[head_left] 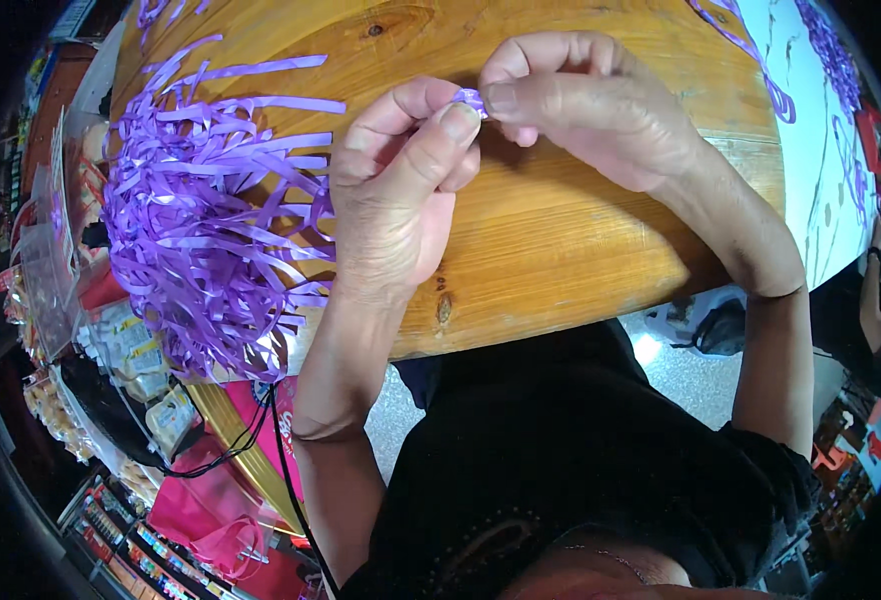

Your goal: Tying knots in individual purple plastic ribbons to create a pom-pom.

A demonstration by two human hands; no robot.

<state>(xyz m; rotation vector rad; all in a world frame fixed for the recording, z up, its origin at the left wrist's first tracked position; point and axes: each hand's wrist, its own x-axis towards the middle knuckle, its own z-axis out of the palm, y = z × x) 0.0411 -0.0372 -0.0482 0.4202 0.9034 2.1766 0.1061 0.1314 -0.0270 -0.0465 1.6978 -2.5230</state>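
Between my two hands, over the wooden table, is a small folded piece of purple ribbon (472, 101). My left hand (406, 165) pinches it between thumb and forefinger, the other fingers curled. At its right end my right hand (571, 105) closes thumb and fingertips on the same ribbon, touching or nearly touching the left thumb. Most of the piece is hidden by the fingers. Left of my left hand lies a big heap of shiny purple ribbon strips (211, 210), some ends reaching toward my wrist.
The wooden table (551, 260) has a curved near edge. More purple ribbon (829, 60) lies on a white marbled surface (811, 200) at the right. Packages and a pink bag (206, 505) crowd the lower left, with a black cable (286, 450) hanging there. Another person's arm (873, 300) shows far right.
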